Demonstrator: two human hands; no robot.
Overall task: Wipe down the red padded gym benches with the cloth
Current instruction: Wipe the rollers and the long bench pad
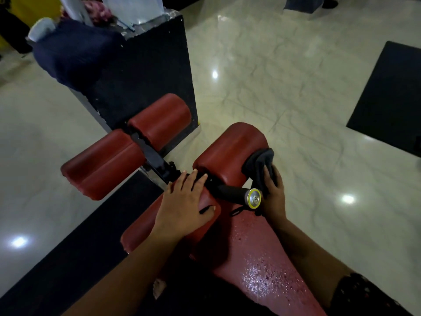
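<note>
The red bench pad (262,258) glistens with droplets, its vinyl speckled and worn. The right hand (272,192) grips a dark cloth (258,165) against the right side of the red roller (230,153), while the left hand (182,206) rests flat, fingers straight, on the nearer roller (164,233).

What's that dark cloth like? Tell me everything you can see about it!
The cloth is dark grey, soft-looking and crumpled into folds, not spread flat. The right hand grips its lower part and presses it against the right side of a red padded roller. Its upper edge bunches up over the roller's end. It sits just above the black handle with a shiny metal cap.
</note>
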